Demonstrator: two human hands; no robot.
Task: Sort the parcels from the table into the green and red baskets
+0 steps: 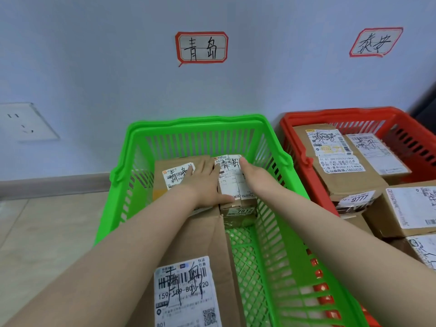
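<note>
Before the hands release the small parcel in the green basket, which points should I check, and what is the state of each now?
1. The small parcel lies inside the green basket: ok.
2. Its handwritten mark matches the wall sign above: ok.
3. The left hand and right hand press its sides: ok.
4. It rests flat on the basket floor: cannot tell.
5. Bare floor remains nearby: ok.
</note>
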